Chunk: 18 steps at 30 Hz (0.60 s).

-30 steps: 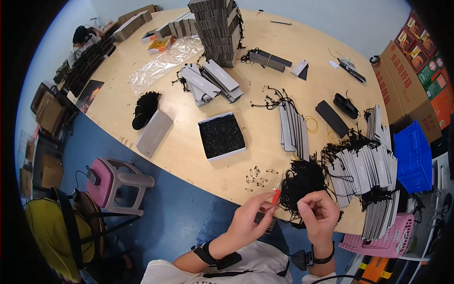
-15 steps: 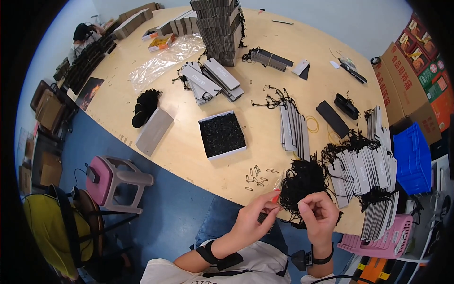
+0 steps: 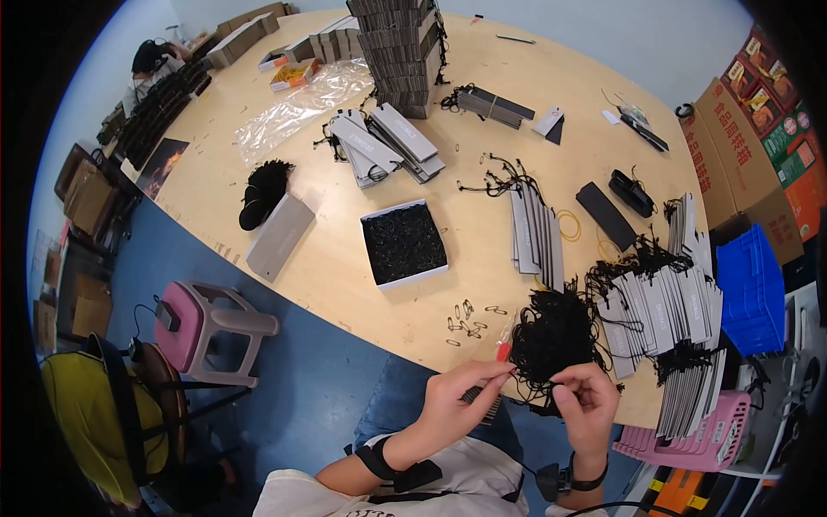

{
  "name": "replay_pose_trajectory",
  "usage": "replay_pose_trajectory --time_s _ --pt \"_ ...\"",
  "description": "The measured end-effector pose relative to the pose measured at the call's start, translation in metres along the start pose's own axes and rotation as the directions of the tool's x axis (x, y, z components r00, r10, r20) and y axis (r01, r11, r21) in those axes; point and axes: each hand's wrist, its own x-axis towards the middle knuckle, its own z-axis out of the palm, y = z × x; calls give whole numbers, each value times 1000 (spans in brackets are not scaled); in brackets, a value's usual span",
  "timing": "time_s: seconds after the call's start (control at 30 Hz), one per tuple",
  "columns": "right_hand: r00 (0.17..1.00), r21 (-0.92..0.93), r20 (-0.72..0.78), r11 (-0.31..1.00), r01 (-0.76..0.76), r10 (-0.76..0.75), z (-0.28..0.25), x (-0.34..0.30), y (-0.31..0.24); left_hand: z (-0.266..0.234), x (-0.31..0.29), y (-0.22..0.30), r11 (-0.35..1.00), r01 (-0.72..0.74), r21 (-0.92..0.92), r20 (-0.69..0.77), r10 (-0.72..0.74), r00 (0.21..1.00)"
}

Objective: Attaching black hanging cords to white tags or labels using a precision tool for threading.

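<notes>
My left hand (image 3: 463, 395) is closed in a pinch at the left edge of a heap of black cords (image 3: 558, 338). What lies between its fingertips is too small to make out. Across the heap's front, my right hand (image 3: 587, 398) is also pinched, and a bit of black cord seems to be between thumb and forefinger. A red-tipped item (image 3: 504, 351) rests just beyond the left fingertips. Loose small metal pins (image 3: 466, 326) are scattered to the left of the heap. Grey hang tags with black strings (image 3: 659, 310) lie fanned out to the right.
A white box of small black pieces (image 3: 405, 245) stands mid-table. Further tag stacks (image 3: 536, 228) lie beyond the heap, with a tall tag stack (image 3: 396, 60) at the back. A blue crate (image 3: 751, 289) and pink basket (image 3: 724, 431) are at right, a stool (image 3: 215, 332) at left.
The fingertips of my left hand have shifted slightly right, leaving the red-tipped item more exposed. My right hand has dropped a little, its fingertips now lower against the cord heap.
</notes>
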Motion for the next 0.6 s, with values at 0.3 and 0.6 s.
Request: replay_pose_trajectory --time_s 0.3,0.6 --pt "985 -309 116 938 156 -126 20 3 17 2 -4 6 997 -79 21 53 78 996" --pt "986 -241 129 961 136 -108 21 -2 29 4 -7 6 1000 4 -25 40 -3 999"
